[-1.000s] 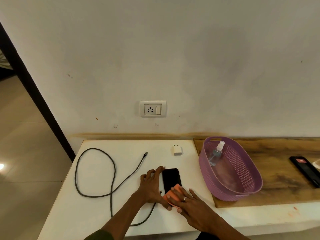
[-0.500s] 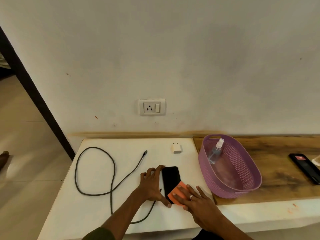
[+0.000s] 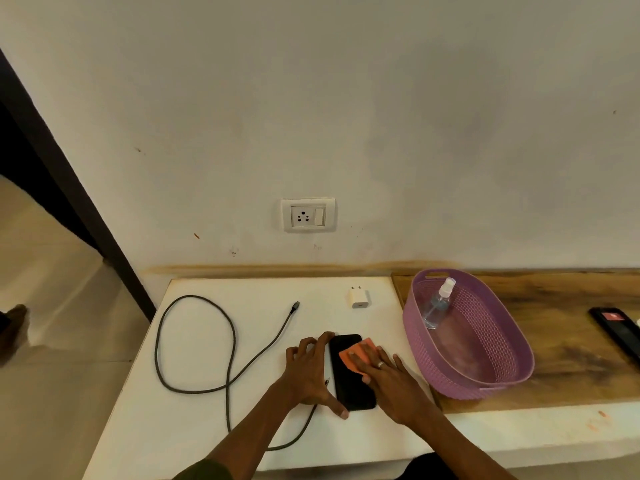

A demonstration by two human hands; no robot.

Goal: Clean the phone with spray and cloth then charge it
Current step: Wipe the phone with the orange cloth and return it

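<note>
A black phone (image 3: 350,382) lies flat on the white table (image 3: 194,427). My left hand (image 3: 311,372) rests against its left edge, fingers spread, steadying it. My right hand (image 3: 391,379) presses an orange cloth (image 3: 356,353) flat onto the upper right part of the screen. A clear spray bottle (image 3: 437,304) leans inside the purple basket (image 3: 512,362) on the right. A dark charging cable (image 3: 214,344) loops across the table's left side, and a white charger plug (image 3: 358,296) stands near the wall. A wall socket (image 3: 307,215) sits above the table.
A wooden board (image 3: 568,341) lies under the basket, with a black flat device (image 3: 616,323) at its far right. On the left, the table ends at a dark door frame (image 3: 79,216) and open floor.
My right hand has slid the orange cloth up the phone, from its lower end toward the top. The left hand has stayed at the phone's left edge.
</note>
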